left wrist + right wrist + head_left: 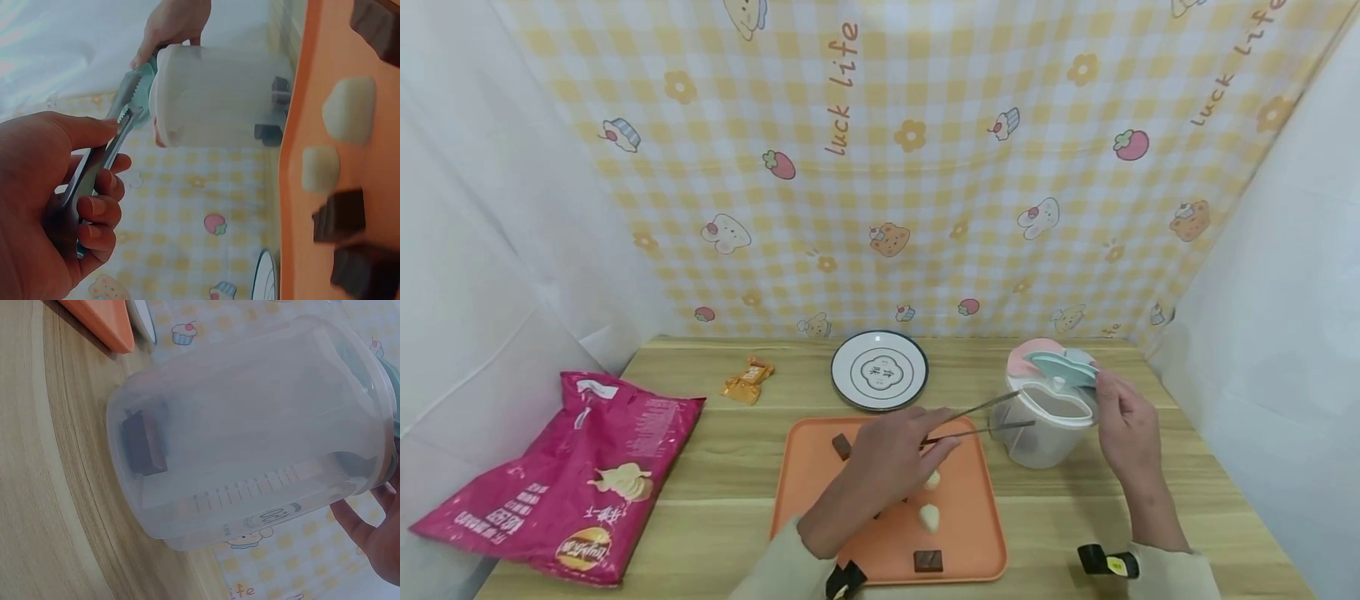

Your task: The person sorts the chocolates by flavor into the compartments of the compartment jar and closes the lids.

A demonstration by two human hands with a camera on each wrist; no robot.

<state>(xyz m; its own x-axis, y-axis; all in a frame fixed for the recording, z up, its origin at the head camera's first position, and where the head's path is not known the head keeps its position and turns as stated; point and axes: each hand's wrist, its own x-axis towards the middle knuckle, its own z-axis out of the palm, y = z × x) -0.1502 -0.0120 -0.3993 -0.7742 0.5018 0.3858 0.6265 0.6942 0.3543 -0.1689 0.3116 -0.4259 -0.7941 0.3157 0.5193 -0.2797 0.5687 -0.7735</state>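
Note:
My left hand grips metal tongs above the orange tray. The tong arms stand apart, and their toothed tips are near the mouth of a translucent storage container. With its fingers at the rim, my right hand holds up the container's teal flip lid. Dark chocolate pieces lie at the container's bottom. White pieces and dark chocolate pieces rest on the tray, some hidden behind my left hand and forearm. Between the tongs I see nothing held.
A magenta bag of chips lies at the left. Orange-wrapped candies sit toward the back left. Behind the tray is a white plate with a dark rim. The container also has a pink lid. A checkered cloth hangs behind the table.

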